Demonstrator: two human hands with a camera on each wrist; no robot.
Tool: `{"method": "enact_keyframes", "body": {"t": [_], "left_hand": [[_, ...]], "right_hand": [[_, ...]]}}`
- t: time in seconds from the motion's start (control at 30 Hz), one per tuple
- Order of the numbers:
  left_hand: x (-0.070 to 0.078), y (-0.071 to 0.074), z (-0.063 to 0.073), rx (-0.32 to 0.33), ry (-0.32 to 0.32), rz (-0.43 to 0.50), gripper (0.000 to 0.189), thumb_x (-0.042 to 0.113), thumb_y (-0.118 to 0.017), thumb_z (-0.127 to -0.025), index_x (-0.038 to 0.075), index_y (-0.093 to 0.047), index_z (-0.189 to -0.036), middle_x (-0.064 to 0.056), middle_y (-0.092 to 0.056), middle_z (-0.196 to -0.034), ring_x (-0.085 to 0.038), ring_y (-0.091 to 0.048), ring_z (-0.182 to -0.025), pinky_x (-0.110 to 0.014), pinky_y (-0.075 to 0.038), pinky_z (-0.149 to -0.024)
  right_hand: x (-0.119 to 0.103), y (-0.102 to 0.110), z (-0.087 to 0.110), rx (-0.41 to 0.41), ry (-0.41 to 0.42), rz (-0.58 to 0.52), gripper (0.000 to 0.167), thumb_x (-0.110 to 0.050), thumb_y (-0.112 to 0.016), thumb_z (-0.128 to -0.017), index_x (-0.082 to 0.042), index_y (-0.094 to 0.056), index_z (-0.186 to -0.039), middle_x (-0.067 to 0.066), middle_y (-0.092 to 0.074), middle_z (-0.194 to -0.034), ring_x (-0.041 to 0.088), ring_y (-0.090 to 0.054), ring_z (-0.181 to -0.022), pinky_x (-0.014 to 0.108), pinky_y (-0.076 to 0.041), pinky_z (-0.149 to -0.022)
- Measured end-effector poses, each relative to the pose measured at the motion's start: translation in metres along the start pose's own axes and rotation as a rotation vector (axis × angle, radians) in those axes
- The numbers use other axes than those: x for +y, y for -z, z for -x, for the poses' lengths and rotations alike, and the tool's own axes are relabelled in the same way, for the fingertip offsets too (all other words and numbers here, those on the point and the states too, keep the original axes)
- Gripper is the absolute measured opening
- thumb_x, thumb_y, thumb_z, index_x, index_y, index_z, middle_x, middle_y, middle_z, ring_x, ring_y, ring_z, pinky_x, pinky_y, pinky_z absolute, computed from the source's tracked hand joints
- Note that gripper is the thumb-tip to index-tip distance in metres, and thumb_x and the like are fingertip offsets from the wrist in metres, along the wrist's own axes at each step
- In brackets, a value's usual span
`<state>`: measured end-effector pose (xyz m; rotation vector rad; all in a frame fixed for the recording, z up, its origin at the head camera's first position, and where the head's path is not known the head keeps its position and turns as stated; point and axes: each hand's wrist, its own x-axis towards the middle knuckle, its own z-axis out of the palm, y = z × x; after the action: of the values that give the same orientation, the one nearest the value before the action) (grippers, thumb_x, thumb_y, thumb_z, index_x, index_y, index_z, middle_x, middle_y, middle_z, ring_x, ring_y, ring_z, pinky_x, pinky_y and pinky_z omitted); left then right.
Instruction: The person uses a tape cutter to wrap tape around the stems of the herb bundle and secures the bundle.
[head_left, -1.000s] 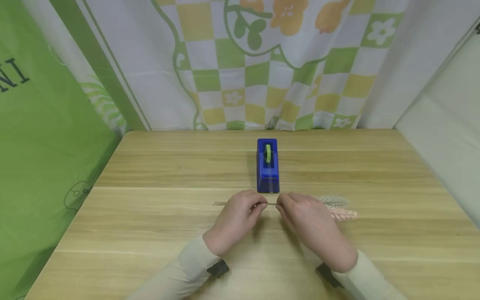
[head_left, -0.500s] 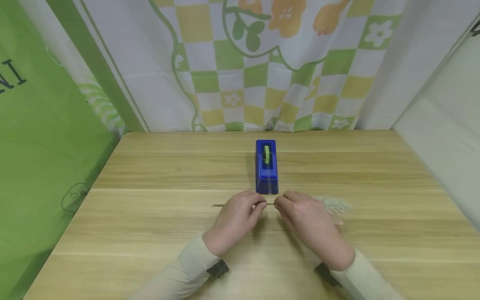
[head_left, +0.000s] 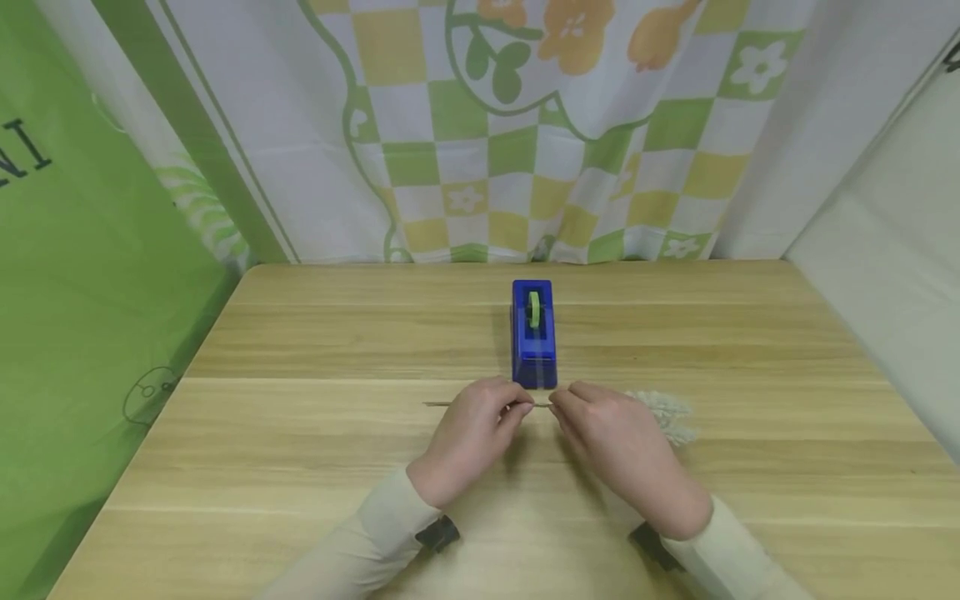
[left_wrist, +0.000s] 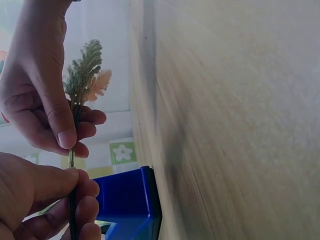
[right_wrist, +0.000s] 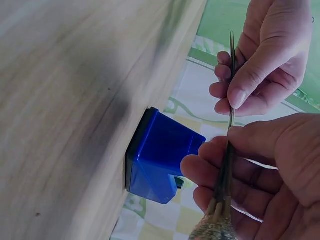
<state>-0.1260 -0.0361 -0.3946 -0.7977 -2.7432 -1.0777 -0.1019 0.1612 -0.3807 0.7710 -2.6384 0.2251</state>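
Note:
A bundle of thin dark-stemmed craft sprigs runs sideways between the two hands, over the wooden table. Its fluffy heads show pale green past the right hand in the head view; in the left wrist view a peach head shows behind a green head. My left hand pinches the stems between thumb and fingers, their bare ends sticking out leftward. Close beside it, my right hand pinches the stems nearer the heads. A short stretch of stem shows between the two thumbs.
Just beyond the hands stands a blue tape dispenser with a yellow-green roll in it. A patterned curtain hangs behind the table's far edge, and a green cloth hangs at the left.
The bundle has turned in the fingers: the peach head seen past the right hand earlier is now hidden in the head view, with green heads there instead. Both hands stay nearly in place.

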Motion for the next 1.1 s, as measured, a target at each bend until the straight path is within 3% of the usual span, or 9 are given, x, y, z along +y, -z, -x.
{"method": "enact_keyframes", "body": {"t": [0.23, 0.4, 0.8, 1.1], "left_hand": [[0.0018, -0.0010, -0.0008, -0.028, 0.032, -0.038, 0.013, 0.016, -0.066, -0.103, 0.009, -0.076, -0.100, -0.003, -0.073, -0.093, -0.012, -0.060, -0.078, -0.021, -0.051, -0.069], [0.0006, -0.0021, -0.0015, -0.038, 0.009, -0.101, 0.021, 0.019, -0.061, -0.106, 0.008, -0.075, -0.095, -0.001, -0.067, -0.083, -0.012, -0.053, -0.072, -0.023, -0.047, -0.066], [-0.0016, -0.0022, -0.0053, -0.030, 0.031, -0.043, 0.017, 0.017, -0.066, -0.104, 0.008, -0.077, -0.095, -0.001, -0.070, -0.084, -0.010, -0.053, -0.071, -0.022, -0.046, -0.066], [-0.0024, -0.0033, -0.0062, -0.018, 0.044, -0.026, 0.012, 0.017, -0.068, -0.102, 0.010, -0.078, -0.097, -0.002, -0.075, -0.092, -0.013, -0.059, -0.078, -0.025, -0.050, -0.072]], "right_hand": [[0.0035, -0.0024, -0.0025, 0.050, 0.028, 0.004, 0.010, -0.009, -0.080, -0.089, -0.013, -0.073, -0.085, -0.004, -0.065, -0.072, 0.007, -0.053, -0.058, 0.020, -0.048, -0.053], [0.0049, -0.0035, -0.0045, 0.078, 0.029, 0.002, 0.011, -0.011, -0.082, -0.089, -0.013, -0.073, -0.083, -0.005, -0.065, -0.072, 0.009, -0.055, -0.059, 0.024, -0.050, -0.056], [0.0020, -0.0018, -0.0088, -0.036, -0.028, -0.002, 0.016, -0.012, -0.079, -0.092, -0.011, -0.065, -0.084, -0.004, -0.053, -0.066, 0.007, -0.041, -0.055, 0.019, -0.039, -0.049], [0.0013, -0.0020, -0.0090, -0.058, -0.036, -0.010, 0.007, -0.011, -0.077, -0.093, -0.010, -0.072, -0.090, -0.003, -0.064, -0.072, 0.008, -0.055, -0.059, 0.022, -0.051, -0.054]]}}
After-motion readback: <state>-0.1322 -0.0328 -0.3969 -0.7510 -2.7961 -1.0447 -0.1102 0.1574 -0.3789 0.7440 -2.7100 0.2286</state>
